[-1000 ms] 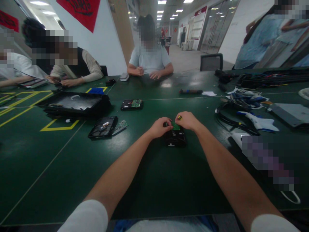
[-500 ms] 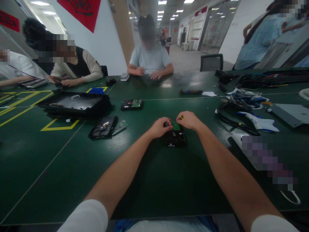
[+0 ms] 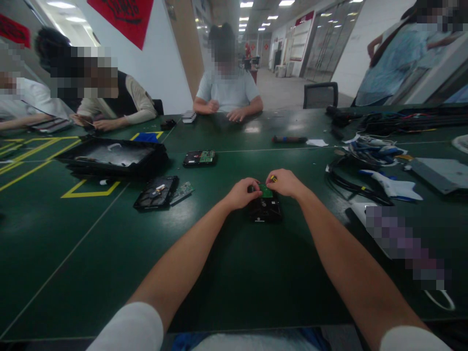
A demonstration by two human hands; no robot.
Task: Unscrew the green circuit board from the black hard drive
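A black hard drive [image 3: 265, 212] lies flat on the green table in front of me, with a green circuit board [image 3: 266, 191] on its upper face. My left hand [image 3: 244, 193] is closed at the drive's left side, thumb against the edge of the board. Closed over the board's far right corner, my right hand [image 3: 284, 183] grips a small yellow-and-black screwdriver [image 3: 273, 179]. Only the end of its handle shows; the tip is hidden by the fingers.
To the left lie an opened drive casing [image 3: 155, 193], a loose circuit board [image 3: 183, 193] and another hard drive [image 3: 199, 158]. Black trays [image 3: 113, 158] are stacked beyond. At right are cables [image 3: 356, 183], gloves [image 3: 393, 185] and a metal box [image 3: 442, 173]. Other people sit across the table.
My right hand has shifted very slightly left with the screwdriver. My left hand and the hard drive look almost unmoved.
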